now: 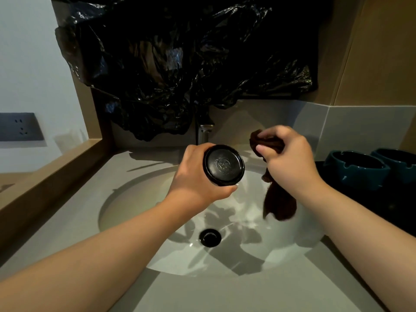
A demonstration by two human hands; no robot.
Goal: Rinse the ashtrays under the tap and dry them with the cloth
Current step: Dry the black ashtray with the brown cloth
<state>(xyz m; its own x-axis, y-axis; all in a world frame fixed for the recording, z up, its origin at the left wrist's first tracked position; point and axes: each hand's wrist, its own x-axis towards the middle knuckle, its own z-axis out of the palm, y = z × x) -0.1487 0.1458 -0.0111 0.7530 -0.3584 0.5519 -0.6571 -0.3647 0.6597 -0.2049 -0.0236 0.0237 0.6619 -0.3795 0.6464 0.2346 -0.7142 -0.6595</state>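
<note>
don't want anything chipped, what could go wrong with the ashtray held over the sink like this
The ashtray, held on edge by the left hand alone, could slip and crack on the sink. The cloth in the right hand hangs into the basin and may get soaked.

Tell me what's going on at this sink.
A person is working over the sink. The left hand holds a black ashtray above it, underside facing the camera. The right hand grips a dark brown cloth that hangs down over the sink. Two teal ashtrays sit to the right. No water shows at the tap.
</note>
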